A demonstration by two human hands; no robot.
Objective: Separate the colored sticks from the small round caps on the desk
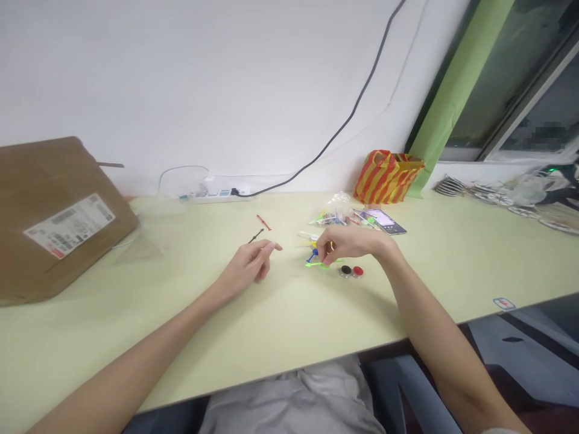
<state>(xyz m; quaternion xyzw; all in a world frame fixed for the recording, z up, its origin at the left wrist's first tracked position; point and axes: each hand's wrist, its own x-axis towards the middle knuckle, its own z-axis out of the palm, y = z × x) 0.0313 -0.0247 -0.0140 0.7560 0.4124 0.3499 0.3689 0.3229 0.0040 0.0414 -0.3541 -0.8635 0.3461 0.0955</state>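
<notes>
– How are we holding our hands?
– Our right hand (348, 242) bends down at the wrist, fingertips drawn close together at the coloured plastic pieces (312, 259) in front of us; we can't tell whether they pinch one. Our left hand (246, 265) points its index finger, the others loosely curled, near a black stick (256, 234).
– Where have we room?
– The tabletop (253, 337) stretches from both hands to its front edge, and widely rightward too.
– What crowds us?
– A black cap (346, 271) and a red cap (357, 272), just beneath our right wrist. Beyond lie bagged pieces (333, 218) and a phone (386, 222). Far left stands a cardboard box (67, 175).
</notes>
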